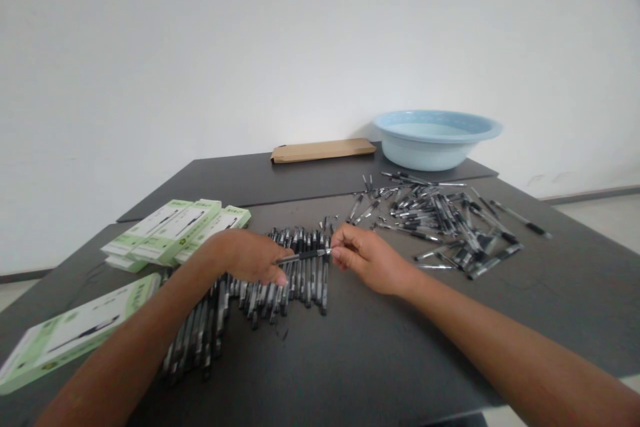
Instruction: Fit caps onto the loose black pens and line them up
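Observation:
Between my two hands a pen (pixel 306 255) with a black grip lies nearly level above the table. My left hand (pixel 255 257) is closed on its left end. The fingertips of my right hand (pixel 357 255) pinch the other end, where a small clear piece shows; I cannot tell whether it is a cap or the tip. Below them, a row of capped pens (pixel 315 280) lies side by side on the dark table (pixel 380 360). More pens (pixel 200 327) lie lined up under and beside my left forearm, partly hidden by it.
At the right is a loose heap of pens (pixel 445 213). Green and white pen boxes (pixel 175 230) are stacked at the left, with another box (pixel 83 330) nearer me. A flat brown cardboard piece (pixel 323 150) and a light blue basin (pixel 430 150) stand at the back by the wall.

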A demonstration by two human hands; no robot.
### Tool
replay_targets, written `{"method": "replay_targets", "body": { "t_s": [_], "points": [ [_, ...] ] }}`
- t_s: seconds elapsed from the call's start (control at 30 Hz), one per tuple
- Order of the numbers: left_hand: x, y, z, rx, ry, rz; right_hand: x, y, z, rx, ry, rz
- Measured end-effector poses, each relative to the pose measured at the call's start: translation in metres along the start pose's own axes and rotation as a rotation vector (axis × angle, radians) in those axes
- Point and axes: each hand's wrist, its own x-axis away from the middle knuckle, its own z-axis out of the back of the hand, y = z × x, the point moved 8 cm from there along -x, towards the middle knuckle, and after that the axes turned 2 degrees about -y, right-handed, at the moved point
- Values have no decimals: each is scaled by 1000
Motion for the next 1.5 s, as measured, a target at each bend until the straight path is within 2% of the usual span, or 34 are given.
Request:
{"method": "replay_targets", "body": {
  "t_s": [1.03, 1.5],
  "points": [
    [1, 5, 1, -19, 20, 29, 1, -4, -3, 10, 10, 43],
    [3, 5, 1, -23, 24, 66, 2, -10, -3, 75, -42, 81]
  ]
}}
